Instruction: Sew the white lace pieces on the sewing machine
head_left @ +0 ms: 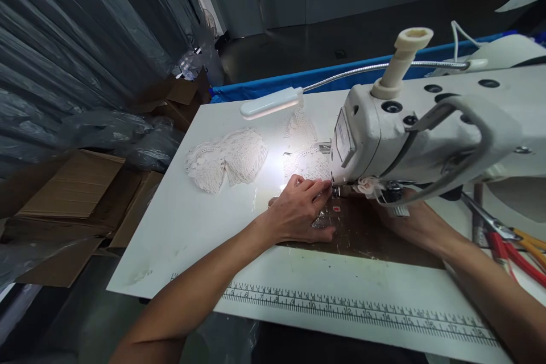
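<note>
Bare forearms (222, 264) pass over a ruler scale (341, 308), nearer than the fingers. Those of the left hand (301, 210), half-curled and close together, rest beside the sewing machine (426, 125), white lace (307, 166) just beyond them; their grip I cannot tell. Fingers of the right hand (407, 222) are hidden.
</note>
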Available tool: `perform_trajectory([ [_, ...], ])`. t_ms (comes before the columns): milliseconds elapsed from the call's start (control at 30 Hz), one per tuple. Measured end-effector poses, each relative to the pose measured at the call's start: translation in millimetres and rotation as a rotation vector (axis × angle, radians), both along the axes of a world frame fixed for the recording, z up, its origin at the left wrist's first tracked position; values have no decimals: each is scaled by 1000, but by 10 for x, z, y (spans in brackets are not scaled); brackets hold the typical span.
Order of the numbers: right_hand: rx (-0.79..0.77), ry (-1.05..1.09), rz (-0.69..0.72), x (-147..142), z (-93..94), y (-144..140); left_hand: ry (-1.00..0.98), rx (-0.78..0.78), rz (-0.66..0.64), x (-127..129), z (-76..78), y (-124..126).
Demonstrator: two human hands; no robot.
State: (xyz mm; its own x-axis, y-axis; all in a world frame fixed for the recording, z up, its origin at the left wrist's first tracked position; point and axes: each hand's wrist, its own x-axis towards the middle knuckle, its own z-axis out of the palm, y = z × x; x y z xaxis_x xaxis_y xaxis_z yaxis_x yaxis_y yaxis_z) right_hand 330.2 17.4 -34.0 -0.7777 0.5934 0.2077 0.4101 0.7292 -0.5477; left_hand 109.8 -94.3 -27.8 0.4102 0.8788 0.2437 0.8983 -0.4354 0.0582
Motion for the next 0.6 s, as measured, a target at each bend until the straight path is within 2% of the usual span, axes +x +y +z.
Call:
perform_trajectory([
  [100,-69,36,-93,-9,-40,-35,-1,-12,13,11,9,-9],
  [267,-124,14,-69,37,-41,-107,1,-34,44,14,8,-24],
  [600,-326,4,-272,76,-110,23,-113,-62,87,-31,-29,-32],
])
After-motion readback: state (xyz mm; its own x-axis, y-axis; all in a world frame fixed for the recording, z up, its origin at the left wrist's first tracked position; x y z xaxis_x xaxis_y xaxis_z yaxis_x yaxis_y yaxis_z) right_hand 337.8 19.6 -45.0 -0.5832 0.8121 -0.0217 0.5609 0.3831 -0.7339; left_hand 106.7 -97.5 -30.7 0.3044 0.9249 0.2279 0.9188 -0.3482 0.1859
